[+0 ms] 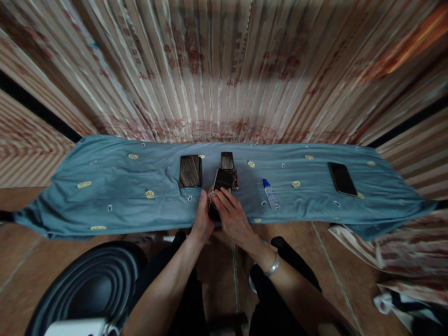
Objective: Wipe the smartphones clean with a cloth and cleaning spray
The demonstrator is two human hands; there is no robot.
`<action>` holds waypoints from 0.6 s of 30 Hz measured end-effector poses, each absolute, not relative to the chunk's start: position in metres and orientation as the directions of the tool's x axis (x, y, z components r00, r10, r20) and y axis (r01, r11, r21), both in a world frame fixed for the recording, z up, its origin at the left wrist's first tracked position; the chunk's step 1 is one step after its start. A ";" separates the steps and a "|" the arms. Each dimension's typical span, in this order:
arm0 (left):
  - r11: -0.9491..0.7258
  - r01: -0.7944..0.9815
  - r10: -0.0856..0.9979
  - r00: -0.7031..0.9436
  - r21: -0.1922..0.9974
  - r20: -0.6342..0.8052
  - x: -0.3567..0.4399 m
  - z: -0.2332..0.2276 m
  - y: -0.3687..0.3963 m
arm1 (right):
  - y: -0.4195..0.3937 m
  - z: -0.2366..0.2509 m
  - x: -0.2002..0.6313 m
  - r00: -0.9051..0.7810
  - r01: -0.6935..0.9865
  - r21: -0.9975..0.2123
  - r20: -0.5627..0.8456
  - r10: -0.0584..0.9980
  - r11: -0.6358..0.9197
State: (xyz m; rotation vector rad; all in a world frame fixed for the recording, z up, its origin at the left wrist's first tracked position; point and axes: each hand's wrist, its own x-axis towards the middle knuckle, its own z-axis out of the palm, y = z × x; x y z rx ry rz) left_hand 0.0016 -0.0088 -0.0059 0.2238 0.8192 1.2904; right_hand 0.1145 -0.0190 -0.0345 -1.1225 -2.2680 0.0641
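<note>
Both hands, left [203,217] and right [233,212], clasp a dark phone [221,184] above the near edge of the blue cloth [105,186]. Two more phones [191,171] lie just behind; a bottle [270,193] lies to the right.

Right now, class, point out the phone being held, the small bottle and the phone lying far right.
held phone [223,179]: head view, upper screen.
small bottle [271,196]: head view, clear body.
far-right phone [342,178]: head view, screen centre.
</note>
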 end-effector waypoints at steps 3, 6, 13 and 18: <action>0.310 -0.745 0.916 0.066 0.591 -0.397 0.003 -0.005 -0.011 | -0.014 -0.034 0.117 -0.420 0.730 -0.305 0.505 0.754 0.611; 0.315 -0.732 0.929 0.108 0.604 -0.353 0.007 -0.002 -0.014 | -0.008 -0.034 0.121 -0.382 0.748 -0.309 0.524 0.761 0.588; 0.317 -0.688 0.946 0.174 0.653 -0.275 0.014 -0.001 -0.017 | 0.006 -0.035 0.132 -0.311 0.777 -0.318 0.556 0.770 0.543; 0.260 -0.654 0.965 0.167 0.710 -0.200 0.015 -0.006 -0.018 | 0.013 -0.034 0.141 -0.276 0.780 -0.357 0.540 0.795 0.513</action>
